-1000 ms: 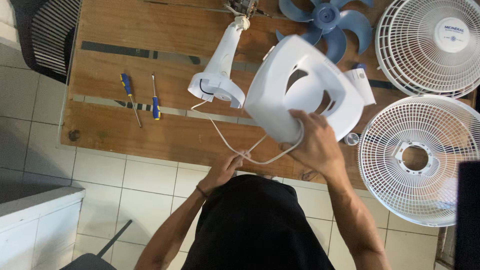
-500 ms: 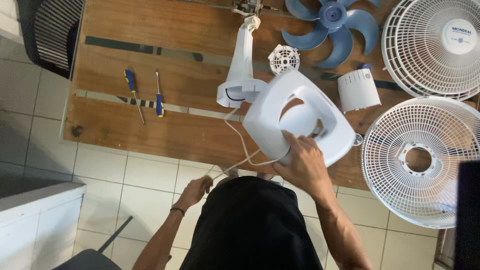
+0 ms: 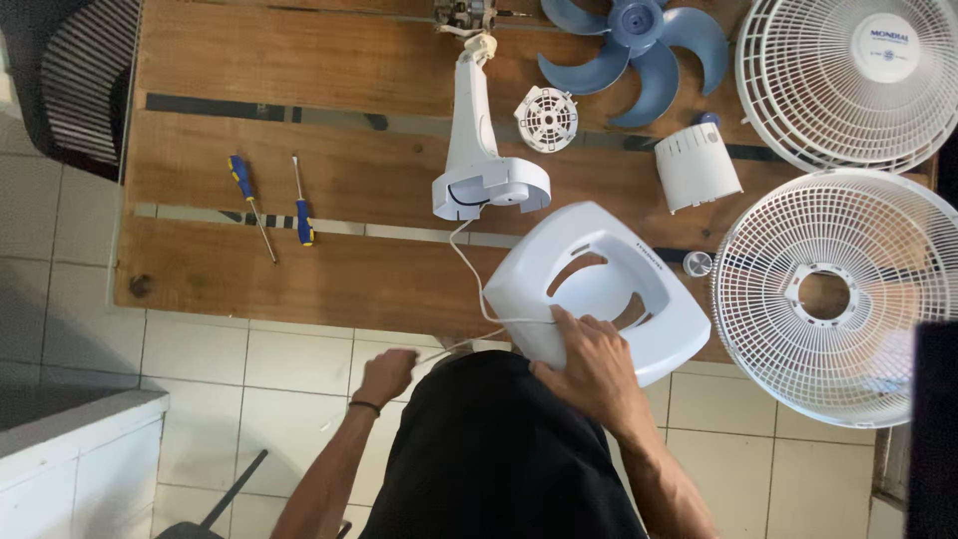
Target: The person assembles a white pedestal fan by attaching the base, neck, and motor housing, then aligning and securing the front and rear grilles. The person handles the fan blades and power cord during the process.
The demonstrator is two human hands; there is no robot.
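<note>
My right hand (image 3: pixel 591 364) grips the near edge of a white square fan base (image 3: pixel 597 284) that rests on the front edge of the wooden table (image 3: pixel 329 279). My left hand (image 3: pixel 385 375) is closed on a thin white cord (image 3: pixel 469 289) below the table edge. The cord runs up to the white fan neck piece (image 3: pixel 477 150) lying on the table just beyond the base.
Two blue-handled screwdrivers (image 3: pixel 299 205) lie at the left. A blue fan blade (image 3: pixel 639 50), a small round white part (image 3: pixel 547 118) and a white cylindrical cover (image 3: pixel 697 165) sit at the back. Two white wire grilles (image 3: pixel 833 289) lie at the right. Tiled floor below.
The fan base has come down lower toward the table's front edge. My left hand has pulled the cord left and down, away from the table.
</note>
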